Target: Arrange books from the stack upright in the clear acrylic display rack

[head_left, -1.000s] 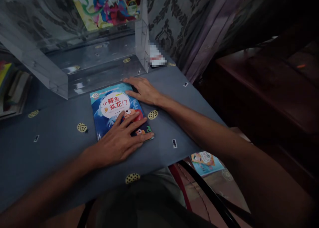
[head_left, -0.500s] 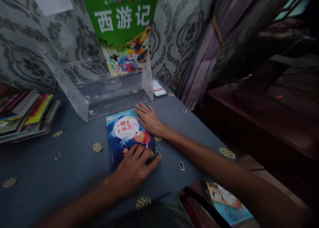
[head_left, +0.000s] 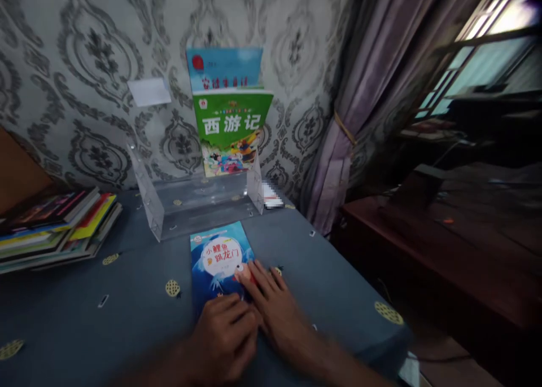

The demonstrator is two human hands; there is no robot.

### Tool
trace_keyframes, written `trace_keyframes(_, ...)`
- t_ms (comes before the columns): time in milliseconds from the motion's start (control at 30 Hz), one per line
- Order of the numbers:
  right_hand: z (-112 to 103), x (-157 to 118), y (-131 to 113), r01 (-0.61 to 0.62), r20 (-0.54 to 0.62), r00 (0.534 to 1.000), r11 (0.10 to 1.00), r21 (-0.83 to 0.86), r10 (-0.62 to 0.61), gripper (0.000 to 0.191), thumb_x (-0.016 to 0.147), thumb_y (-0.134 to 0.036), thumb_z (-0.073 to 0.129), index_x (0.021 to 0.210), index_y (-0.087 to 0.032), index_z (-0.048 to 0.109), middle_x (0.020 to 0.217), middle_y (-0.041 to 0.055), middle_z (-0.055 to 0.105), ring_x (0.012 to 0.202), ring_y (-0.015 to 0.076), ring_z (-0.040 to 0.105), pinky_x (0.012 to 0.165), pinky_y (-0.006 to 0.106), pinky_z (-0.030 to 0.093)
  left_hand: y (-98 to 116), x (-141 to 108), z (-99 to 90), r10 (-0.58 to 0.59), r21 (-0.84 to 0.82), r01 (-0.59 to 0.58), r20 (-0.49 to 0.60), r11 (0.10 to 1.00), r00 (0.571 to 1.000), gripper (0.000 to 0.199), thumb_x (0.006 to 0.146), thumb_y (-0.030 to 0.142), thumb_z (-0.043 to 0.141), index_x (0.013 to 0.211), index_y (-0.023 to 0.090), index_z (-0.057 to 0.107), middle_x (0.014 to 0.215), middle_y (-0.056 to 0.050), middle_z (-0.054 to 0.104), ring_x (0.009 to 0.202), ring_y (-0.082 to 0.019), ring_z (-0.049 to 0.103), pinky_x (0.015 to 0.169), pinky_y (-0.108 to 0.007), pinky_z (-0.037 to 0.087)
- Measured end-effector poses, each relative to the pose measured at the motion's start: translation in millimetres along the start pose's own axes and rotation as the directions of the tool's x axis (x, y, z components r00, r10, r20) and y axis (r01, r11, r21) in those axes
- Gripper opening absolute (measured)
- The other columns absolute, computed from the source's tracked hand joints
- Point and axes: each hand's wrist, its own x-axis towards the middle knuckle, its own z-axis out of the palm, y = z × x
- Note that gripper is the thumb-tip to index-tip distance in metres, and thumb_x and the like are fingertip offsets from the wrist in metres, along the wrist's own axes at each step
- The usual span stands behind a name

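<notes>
A blue children's book with a red-lettered white circle and an orange fish on its cover lies closed on the table. Over its lower right part my left hand is closed, fingers curled at the book's edge; the thumb's hold is hidden. My right hand rests with outstretched fingers on the right side of the cover, covering part of the fish. Both hands touch each other near the book's lower right corner.
Behind the book stands a clear acrylic rack, with a green book and a blue book upright at its right end. A stack of books lies at left. The tablecloth ends on the right near a purple curtain.
My right hand has slid from the book's upper right corner down its right side. My left hand's fingers have curled in at the lower edge. The view has tilted up, showing the blue upright book.
</notes>
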Motion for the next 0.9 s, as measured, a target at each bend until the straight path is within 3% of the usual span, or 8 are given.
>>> trace_keyframes(100, -17, 5, 1, -0.019, 0.063, 0.998, 1.000, 0.018, 0.018, 0.054, 0.093, -0.025, 0.057, 0.146, -0.020, 0.048, 0.150, 0.0175, 0.051, 0.140, 0.0374, 0.047, 0.109, 0.066, 0.042, -24, -9, -2.5, -0.179, 0.084, 0.180, -0.015, 0.980, 0.984, 0.025, 0.094, 0.016, 0.045, 0.110, 0.022, 0.063, 0.093, -0.006, 0.072, 0.085, -0.020, 0.069, 0.078, -0.035, 0.060)
trace_keyframes(267, -34, 30, -6, -0.078, 0.064, 0.995, 0.994, 0.081, 0.073, 0.039, 0.095, -0.031, 0.054, 0.132, -0.021, 0.062, 0.148, 0.0146, 0.055, 0.141, 0.0324, 0.047, 0.118, 0.057, 0.035, -78, -44, 3.1, -0.422, 0.321, 0.447, -0.148, 0.835, 0.895, 0.037, 0.093, 0.034, 0.054, 0.128, 0.022, 0.058, 0.132, -0.014, 0.063, 0.118, -0.031, 0.064, 0.091, -0.050, 0.059)
trace_keyframes(367, -25, 48, -16, -0.032, 0.071, 0.997, 0.994, 0.107, 0.025, 0.050, 0.096, -0.033, 0.051, 0.142, -0.013, 0.054, 0.156, 0.0192, 0.043, 0.148, 0.0333, 0.036, 0.120, 0.053, 0.034, -96, -63, 14.9, -0.501, 0.348, 0.526, -0.166, 0.776, 0.849, 0.042, 0.090, 0.037, 0.056, 0.130, 0.022, 0.058, 0.135, -0.015, 0.063, 0.119, -0.033, 0.065, 0.093, -0.051, 0.058)
trace_keyframes(533, 13, 65, -12, 0.030, 0.049, 0.998, 0.996, 0.089, -0.034, 0.053, 0.096, -0.037, 0.053, 0.143, -0.014, 0.053, 0.151, 0.0198, 0.048, 0.143, 0.0362, 0.042, 0.116, 0.058, 0.038, -102, -72, 23.7, -0.493, 0.303, 0.507, -0.126, 0.807, 0.861, 0.044, 0.093, 0.034, 0.053, 0.135, 0.023, 0.059, 0.140, -0.013, 0.062, 0.125, -0.030, 0.062, 0.099, -0.045, 0.057)
trace_keyframes(667, 52, 67, 18, 0.144, -0.090, 0.986, 0.990, 0.015, -0.142, 0.054, 0.090, -0.040, 0.064, 0.140, -0.022, 0.057, 0.146, 0.0137, 0.055, 0.135, 0.0347, 0.054, 0.110, 0.053, 0.046, -108, -73, 17.9, -0.574, 0.104, 0.570, 0.009, 0.815, 0.819, 0.046, 0.092, 0.032, 0.054, 0.138, 0.026, 0.059, 0.147, -0.011, 0.056, 0.132, -0.029, 0.057, 0.105, -0.042, 0.053)
trace_keyframes(767, 77, 67, 33, 0.179, -0.216, 0.959, 0.983, -0.043, -0.184, 0.054, 0.089, -0.046, 0.067, 0.138, -0.025, 0.059, 0.139, 0.0109, 0.063, 0.125, 0.0321, 0.063, 0.103, 0.044, 0.053, -116, -72, 15.8, -0.658, -0.181, 0.652, 0.033, 0.736, 0.752, 0.048, 0.087, 0.035, 0.062, 0.134, 0.023, 0.063, 0.146, -0.013, 0.057, 0.135, -0.032, 0.054, 0.111, -0.043, 0.047)
trace_keyframes(833, 88, 67, 32, 0.050, -0.361, 0.931, 0.998, -0.030, -0.057, 0.043, 0.092, -0.041, 0.065, 0.134, -0.030, 0.061, 0.135, 0.0069, 0.066, 0.124, 0.0305, 0.064, 0.106, 0.045, 0.051, -120, -70, 16.7, -0.743, -0.422, 0.673, -0.003, 0.608, 0.670, 0.050, 0.083, 0.040, 0.069, 0.129, 0.021, 0.065, 0.141, -0.014, 0.061, 0.134, -0.033, 0.054, 0.114, -0.044, 0.044)
trace_keyframes(900, 93, 66, 27, -0.018, -0.460, 0.888, 1.000, 0.003, 0.017, 0.032, 0.096, -0.030, 0.060, 0.128, -0.033, 0.065, 0.131, 0.0032, 0.069, 0.122, 0.0279, 0.066, 0.109, 0.045, 0.048, -124, -67, 18.3, -0.849, -0.663, 0.618, -0.048, 0.422, 0.527, 0.055, 0.077, 0.047, 0.076, 0.123, 0.020, 0.066, 0.136, -0.015, 0.065, 0.133, -0.035, 0.055, 0.114, -0.045, 0.043)
